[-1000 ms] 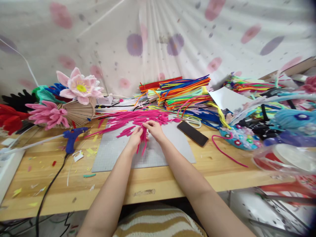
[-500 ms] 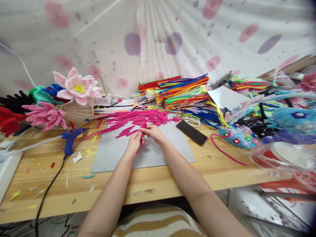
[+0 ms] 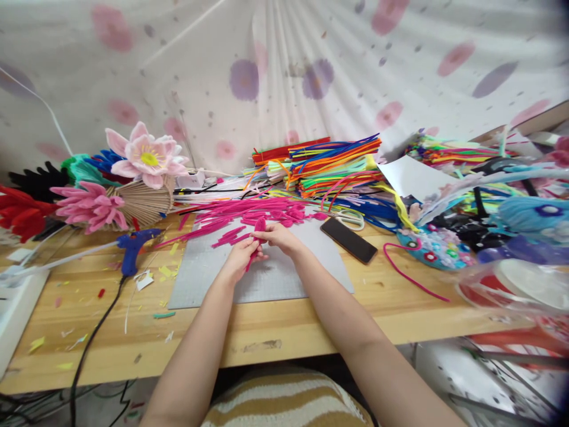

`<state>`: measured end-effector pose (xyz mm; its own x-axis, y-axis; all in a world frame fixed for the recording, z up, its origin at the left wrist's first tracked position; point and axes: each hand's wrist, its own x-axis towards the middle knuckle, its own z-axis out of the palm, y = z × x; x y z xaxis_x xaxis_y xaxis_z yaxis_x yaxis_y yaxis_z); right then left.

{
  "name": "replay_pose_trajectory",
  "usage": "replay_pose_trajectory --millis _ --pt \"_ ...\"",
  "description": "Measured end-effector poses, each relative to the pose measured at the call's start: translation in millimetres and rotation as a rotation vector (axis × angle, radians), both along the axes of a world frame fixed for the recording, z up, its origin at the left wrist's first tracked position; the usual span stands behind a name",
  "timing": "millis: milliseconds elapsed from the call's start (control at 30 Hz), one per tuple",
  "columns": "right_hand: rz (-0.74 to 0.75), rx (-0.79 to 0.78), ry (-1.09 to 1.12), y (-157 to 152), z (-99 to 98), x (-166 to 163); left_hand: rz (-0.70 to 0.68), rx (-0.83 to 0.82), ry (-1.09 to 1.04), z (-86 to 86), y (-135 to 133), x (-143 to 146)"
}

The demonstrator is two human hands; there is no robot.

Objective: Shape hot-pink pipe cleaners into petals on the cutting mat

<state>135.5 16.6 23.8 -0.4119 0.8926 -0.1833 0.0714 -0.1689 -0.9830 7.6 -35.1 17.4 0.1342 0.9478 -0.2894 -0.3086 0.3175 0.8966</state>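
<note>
Over the grey mat (image 3: 204,284), a magenta pipe cleaner piece (image 3: 260,224) is pinched between both hands, with its looped, petal-like tip pointing up. My left hand (image 3: 239,258) is closed on its lower part, and a short end shows below the fingers. My right hand (image 3: 279,236) grips it just under the tip with thumb and forefinger. Just beyond the hands lie short magenta pieces (image 3: 231,236) and a heap of long magenta pipe cleaners (image 3: 240,210). Several finished magenta loops (image 3: 287,218) sit at the heap's right side.
Right of the mat lie a black phone (image 3: 349,239) and white-handled scissors (image 3: 352,220). A blue glue gun (image 3: 133,249) with a black cord stands at the left. Fuzzy flowers (image 3: 149,155) stand behind it. Bundles of coloured pipe cleaners (image 3: 333,166) are piled at the back.
The camera view has shifted slightly, so the table's contents sit a little further right. Both hands keep hold of the magenta piece, and its tip shows a bit more above the fingers.
</note>
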Motion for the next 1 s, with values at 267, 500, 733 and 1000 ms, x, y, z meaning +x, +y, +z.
replay_pose_trajectory --millis 267,500,733,1000 --pt "-0.169 0.162 -0.009 5 -7.2 -9 0.191 -0.011 0.019 1.4 5 8" --pt "-0.26 0.244 -0.154 13 -15.9 -10 0.198 -0.05 0.039 0.2 4 5" --pt "-0.046 0.027 0.079 -1 -12.2 -5 0.327 -0.019 0.047 -1.9 5 6" --pt "-0.094 0.083 0.06 -3 -14.2 -10 0.306 0.041 0.094 -5.5 3 8"
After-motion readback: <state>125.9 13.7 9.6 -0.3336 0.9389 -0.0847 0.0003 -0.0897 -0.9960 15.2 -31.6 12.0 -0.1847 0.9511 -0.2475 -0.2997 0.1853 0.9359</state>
